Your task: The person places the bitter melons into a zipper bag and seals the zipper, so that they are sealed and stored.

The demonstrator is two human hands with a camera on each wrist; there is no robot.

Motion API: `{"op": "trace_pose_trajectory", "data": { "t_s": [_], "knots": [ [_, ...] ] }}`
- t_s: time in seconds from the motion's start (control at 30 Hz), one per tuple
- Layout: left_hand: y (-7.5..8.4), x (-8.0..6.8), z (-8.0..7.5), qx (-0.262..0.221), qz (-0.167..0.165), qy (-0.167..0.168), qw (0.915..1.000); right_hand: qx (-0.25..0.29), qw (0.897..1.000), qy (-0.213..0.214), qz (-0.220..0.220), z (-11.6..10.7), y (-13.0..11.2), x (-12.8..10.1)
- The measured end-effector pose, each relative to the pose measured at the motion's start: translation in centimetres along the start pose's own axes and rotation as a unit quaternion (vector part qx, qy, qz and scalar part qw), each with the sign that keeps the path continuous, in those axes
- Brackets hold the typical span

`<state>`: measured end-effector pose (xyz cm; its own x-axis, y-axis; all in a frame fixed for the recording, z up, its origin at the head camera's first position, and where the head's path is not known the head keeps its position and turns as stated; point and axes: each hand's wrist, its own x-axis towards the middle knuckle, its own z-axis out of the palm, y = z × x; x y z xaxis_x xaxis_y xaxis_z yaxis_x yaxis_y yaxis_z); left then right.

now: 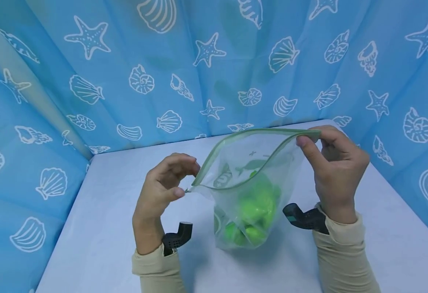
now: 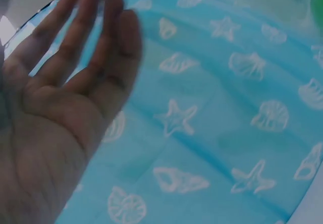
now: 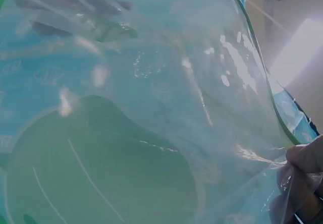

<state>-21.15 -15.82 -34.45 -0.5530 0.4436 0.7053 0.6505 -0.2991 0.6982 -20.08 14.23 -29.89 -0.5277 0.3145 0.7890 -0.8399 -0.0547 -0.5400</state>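
A clear zip bag (image 1: 228,232) with a green rim stands on the table, its mouth spread wide. Bright green rounded items (image 1: 258,205) lie in its lower part, blurred by the plastic. My right hand (image 1: 338,171) pinches the bag's right top corner between thumb and fingers; in the right wrist view the fingers (image 3: 305,158) gather the film there. At the left corner, my left hand (image 1: 159,183) is beside the rim, thumb and fingers apart. The left wrist view shows this hand (image 2: 65,93) with its fingers extended and the palm bare.
The white table (image 1: 122,175) reaches back to a blue curtain (image 1: 184,81) printed with white shells and starfish, which also runs along both sides. Each wrist carries a small black camera (image 1: 177,238). A bright ceiling light (image 3: 300,52) appears in the right wrist view.
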Motion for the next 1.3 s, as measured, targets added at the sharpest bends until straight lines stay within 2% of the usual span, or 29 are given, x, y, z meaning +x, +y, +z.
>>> {"op": "trace_pose_trajectory", "data": {
  "t_s": [0.13, 0.2, 0.23, 0.3, 0.33, 0.4, 0.43, 0.47, 0.5, 0.57, 0.63, 0.67, 0.73, 0.8, 0.87, 0.9, 0.97, 1.03, 1.1, 1.13, 1.3],
  "knots": [
    [1.3, -0.3, -0.1, 0.068, -0.072, 0.019, 0.9949, 0.005, 1.0, 0.005, 0.002, 0.0, 0.2, 0.2],
    [1.8, -0.2, 0.1, 0.094, -0.082, 0.052, 0.9909, 0.002, 1.0, 0.006, 0.0, 0.0, 0.3, 0.3],
    [1.9, -0.1, 0.3, 0.108, -0.077, 0.081, 0.9878, 0.002, 1.0, 0.007, -0.001, 0.0, 0.3, 0.3],
    [1.9, 0.1, 0.5, 0.137, -0.052, 0.164, 0.9755, -0.004, 1.0, 0.012, 0.0, -0.2, 0.3, 0.3],
    [1.9, 0.2, 0.7, 0.142, -0.039, 0.21, 0.9666, -0.008, 1.0, 0.013, 0.003, -0.3, 0.3, 0.3],
    [1.8, 0.4, 1.0, 0.147, -0.019, 0.296, 0.9436, -0.019, 1.0, 0.014, 0.017, -0.6, 0.0, 0.2],
    [1.7, 0.5, 1.2, 0.153, -0.016, 0.327, 0.9325, -0.044, 0.999, 0.013, 0.028, -0.7, -0.3, 0.1],
    [1.7, 0.7, 1.4, 0.155, -0.016, 0.347, 0.9249, -0.073, 0.996, 0.012, 0.041, -0.9, -0.6, 0.0],
    [1.7, 0.8, 1.6, 0.149, -0.016, 0.355, 0.9226, -0.1, 0.994, 0.009, 0.049, -1.0, -1.0, -0.1],
    [1.9, 1.0, 2.1, 0.156, -0.025, 0.351, 0.9229, -0.154, 0.987, 0.009, 0.054, -1.0, -2.0, -0.3],
    [2.2, 1.1, 2.5, 0.17, -0.032, 0.338, 0.9251, -0.179, 0.983, 0.019, 0.031, -0.9, -3.0, -0.4],
    [2.4, 1.2, 2.7, 0.175, -0.034, 0.332, 0.9262, -0.165, 0.986, 0.023, 0.01, -0.8, -3.4, -0.4],
    [2.8, 1.2, 2.8, 0.186, -0.037, 0.325, 0.9264, -0.095, 0.994, 0.017, -0.046, -0.3, -3.9, -0.3],
    [3.2, 1.1, 2.7, 0.195, -0.038, 0.317, 0.9276, -0.026, 0.994, -0.031, -0.098, 0.8, -4.2, -0.1],
    [3.6, 1.1, 2.6, 0.203, -0.033, 0.31, 0.9283, -0.023, 0.983, -0.121, -0.133, 2.4, -4.7, 0.2],
    [3.8, 1.1, 2.5, 0.203, -0.029, 0.308, 0.929, -0.038, 0.973, -0.175, -0.144, 3.2, -4.9, 0.4],
    [4.0, 1.1, 2.5, 0.197, -0.017, 0.301, 0.9329, -0.112, 0.94, -0.278, -0.164, 5.0, -5.2, 0.8],
    [4.1, 1.2, 2.6, 0.191, -0.007, 0.296, 0.936, -0.187, 0.897, -0.355, -0.183, 6.6, -5.3, 1.0],
    [4.2, 1.2, 2.7, 0.181, 0.001, 0.288, 0.9404, -0.227, 0.868, -0.401, -0.187, 7.9, -4.9, 1.0],
    [4.2, 1.2, 2.8, 0.176, 0.004, 0.284, 0.9426, -0.238, 0.859, -0.412, -0.19, 8.5, -4.7, 0.9],
    [4.4, 1.2, 2.9, 0.167, 0.018, 0.276, 0.9465, -0.266, 0.834, -0.432, -0.216, 10.4, -3.6, 0.9]
  ]
}}
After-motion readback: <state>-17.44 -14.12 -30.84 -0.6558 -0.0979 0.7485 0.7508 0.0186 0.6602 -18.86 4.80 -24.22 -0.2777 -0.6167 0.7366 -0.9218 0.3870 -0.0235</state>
